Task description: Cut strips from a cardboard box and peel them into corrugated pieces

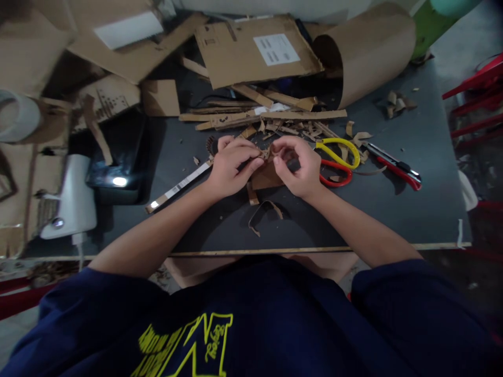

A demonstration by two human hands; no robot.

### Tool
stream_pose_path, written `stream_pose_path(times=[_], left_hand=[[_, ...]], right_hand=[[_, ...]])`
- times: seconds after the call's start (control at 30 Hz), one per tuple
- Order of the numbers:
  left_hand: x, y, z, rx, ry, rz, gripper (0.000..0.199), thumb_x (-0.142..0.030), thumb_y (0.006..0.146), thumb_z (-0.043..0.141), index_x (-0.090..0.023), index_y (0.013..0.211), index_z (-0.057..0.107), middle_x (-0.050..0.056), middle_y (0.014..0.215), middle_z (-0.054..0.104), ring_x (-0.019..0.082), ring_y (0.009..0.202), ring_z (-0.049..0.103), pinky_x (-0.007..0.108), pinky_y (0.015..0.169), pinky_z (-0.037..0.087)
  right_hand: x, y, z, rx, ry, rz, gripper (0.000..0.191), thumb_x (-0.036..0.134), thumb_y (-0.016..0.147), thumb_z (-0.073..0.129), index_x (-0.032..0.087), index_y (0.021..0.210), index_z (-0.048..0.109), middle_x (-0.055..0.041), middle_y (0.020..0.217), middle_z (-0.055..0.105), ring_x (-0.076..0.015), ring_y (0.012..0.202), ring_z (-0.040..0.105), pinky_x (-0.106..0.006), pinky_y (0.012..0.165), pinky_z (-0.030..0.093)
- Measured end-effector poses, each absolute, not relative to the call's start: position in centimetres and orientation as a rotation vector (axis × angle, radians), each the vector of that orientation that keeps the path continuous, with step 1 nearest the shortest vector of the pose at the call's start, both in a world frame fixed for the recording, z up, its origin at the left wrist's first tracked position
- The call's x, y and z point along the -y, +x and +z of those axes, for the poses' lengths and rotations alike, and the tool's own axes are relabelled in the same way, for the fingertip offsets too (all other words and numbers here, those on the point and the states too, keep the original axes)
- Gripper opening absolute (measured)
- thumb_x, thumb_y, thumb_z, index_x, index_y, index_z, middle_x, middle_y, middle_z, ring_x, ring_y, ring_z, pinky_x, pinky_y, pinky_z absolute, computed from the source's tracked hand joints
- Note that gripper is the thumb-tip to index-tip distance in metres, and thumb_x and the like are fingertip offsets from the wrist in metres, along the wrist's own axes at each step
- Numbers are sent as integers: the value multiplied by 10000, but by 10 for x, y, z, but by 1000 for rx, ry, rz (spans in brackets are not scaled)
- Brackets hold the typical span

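My left hand [234, 165] and my right hand [295, 165] meet at the middle of the dark table, both with bent fingers closed on a small brown cardboard piece [267, 153]. Fingertips hide part of it. Beneath my hands lies a flat cardboard square [266, 177]. A curled thin strip [265, 204] rests nearer the front edge. Scissors with one yellow handle [341, 151] and one red handle [337, 180] lie just right of my right hand. To the left of my left hand, a long cardboard strip with a white label [181, 184] slants across the table.
A red and black cutter [395, 166] lies at the right. Cardboard strips [263, 116] and scraps are piled behind my hands, with a flat box [257, 50] and a cardboard tube [375, 50] beyond. A white device [74, 201] and a tape roll [29, 116] are at the left.
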State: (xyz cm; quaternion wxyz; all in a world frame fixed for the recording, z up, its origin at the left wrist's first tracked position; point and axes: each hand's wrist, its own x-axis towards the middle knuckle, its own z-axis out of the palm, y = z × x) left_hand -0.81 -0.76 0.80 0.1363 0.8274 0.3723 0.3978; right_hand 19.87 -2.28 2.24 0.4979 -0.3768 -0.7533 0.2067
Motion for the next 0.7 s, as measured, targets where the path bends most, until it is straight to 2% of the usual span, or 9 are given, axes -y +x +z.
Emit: stream_pose_path(times=[0.1, 0.2, 0.27, 0.33, 0.53, 0.7], left_hand=[[8, -7, 8, -1109, 2386, 1200, 436, -526, 1040, 422, -202, 913, 684, 22, 918, 738, 172, 900, 666, 381, 945, 375], [9, -6, 11, -1115, 2386, 1246, 401, -498, 1032, 473, -202, 898, 708, 5, 830, 732, 143, 788, 651, 348, 886, 392], [10, -6, 12, -1080, 2393, 1247, 372, -461, 1027, 509, -205, 861, 721, -14, 731, 707, 125, 705, 622, 328, 840, 396], [11, -6, 13, -1050, 2404, 1243, 372, -438, 1028, 516, -206, 830, 727, -18, 681, 690, 120, 671, 604, 314, 798, 398], [10, -7, 10, -1089, 2434, 1237, 403, -482, 1026, 496, -198, 887, 746, 19, 748, 725, 148, 753, 648, 316, 779, 437], [9, -7, 8, -1031, 2499, 1301, 324, -436, 1016, 541, -202, 924, 746, 21, 779, 749, 163, 830, 692, 319, 801, 458]], right_hand=[[25, 198, 25, 1872, -919, 338, 345, 343, 916, 585, 213, 1235, 570, -71, 1018, 700, -174, 807, 666, -312, 655, 590], [26, 197, 27, 1920, -932, 118, 229, 335, 905, 616, 218, 1100, 643, -84, 1003, 725, -219, 910, 695, -371, 769, 614], [26, 195, 28, 1946, -916, 44, 122, 293, 914, 629, 225, 992, 692, -74, 960, 744, -214, 904, 706, -374, 814, 612], [27, 194, 28, 1951, -910, 45, 103, 278, 927, 632, 226, 943, 720, -60, 923, 762, -199, 869, 720, -354, 810, 612], [29, 193, 28, 1898, -945, 99, 148, 285, 926, 662, 209, 1018, 750, -56, 970, 804, -188, 907, 762, -318, 836, 623], [29, 194, 27, 1869, -952, 173, 144, 264, 908, 681, 201, 994, 777, -42, 960, 815, -179, 887, 782, -295, 817, 638]])
